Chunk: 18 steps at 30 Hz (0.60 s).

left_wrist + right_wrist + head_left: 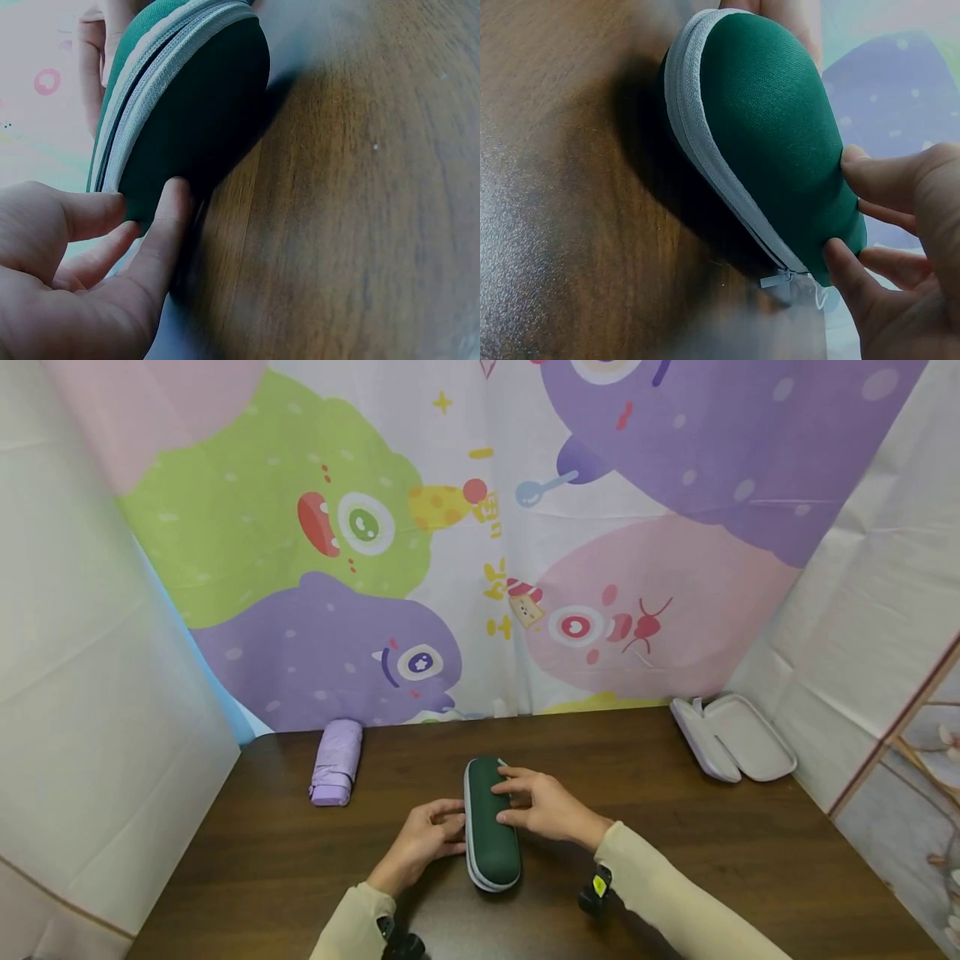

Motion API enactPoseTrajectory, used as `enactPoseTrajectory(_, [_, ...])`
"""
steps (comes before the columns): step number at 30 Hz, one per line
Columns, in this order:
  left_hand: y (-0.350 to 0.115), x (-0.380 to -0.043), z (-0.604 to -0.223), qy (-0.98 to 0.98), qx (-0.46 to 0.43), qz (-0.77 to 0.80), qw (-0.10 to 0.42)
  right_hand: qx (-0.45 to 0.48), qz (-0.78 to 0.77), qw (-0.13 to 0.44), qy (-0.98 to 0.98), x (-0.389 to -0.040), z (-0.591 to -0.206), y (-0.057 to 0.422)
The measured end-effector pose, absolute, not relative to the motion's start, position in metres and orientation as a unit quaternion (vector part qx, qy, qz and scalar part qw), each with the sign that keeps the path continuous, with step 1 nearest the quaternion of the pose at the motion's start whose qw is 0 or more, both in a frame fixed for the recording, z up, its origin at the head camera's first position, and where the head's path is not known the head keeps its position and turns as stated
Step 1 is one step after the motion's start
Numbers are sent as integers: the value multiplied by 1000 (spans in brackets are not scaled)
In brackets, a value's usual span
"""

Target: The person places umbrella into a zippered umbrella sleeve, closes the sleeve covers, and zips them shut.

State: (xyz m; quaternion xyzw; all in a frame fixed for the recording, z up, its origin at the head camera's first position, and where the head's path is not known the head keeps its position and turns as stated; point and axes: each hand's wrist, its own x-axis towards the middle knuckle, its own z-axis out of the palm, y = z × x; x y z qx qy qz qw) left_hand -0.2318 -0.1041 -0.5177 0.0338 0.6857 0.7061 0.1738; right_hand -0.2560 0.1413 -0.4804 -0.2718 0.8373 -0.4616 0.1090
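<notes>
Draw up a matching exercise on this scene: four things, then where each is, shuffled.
Things
1. Green case
2. Purple folded umbrella
3. Pale case
4. Cartoon backdrop

Places
A. Lying open on the right of the table
B. Hanging behind the table
C. Between the left hand and right hand
D. On the table's left side

Pairs: 1-C, 2-D, 3-A, 4-B

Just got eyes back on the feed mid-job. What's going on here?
A person has both hands on a green case on the brown table. The left hand touches its left side, and fingers of the right hand rest on its top. The lid is down; I can't tell whether the zip is fully closed. A purple bundle, probably a folded umbrella, lies to the left, and a pale case lies open at the far right.
</notes>
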Motion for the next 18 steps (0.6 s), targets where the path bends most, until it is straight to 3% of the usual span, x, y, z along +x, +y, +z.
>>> enactPoseTrajectory(9, [-105,-231,-514,691,30,703,165,-284,-439,95,847,-257,-478,135])
enactPoseTrajectory(18, [-102,-236,-503,738,13,665,115,-291,-431,85,850,-256,-478,130])
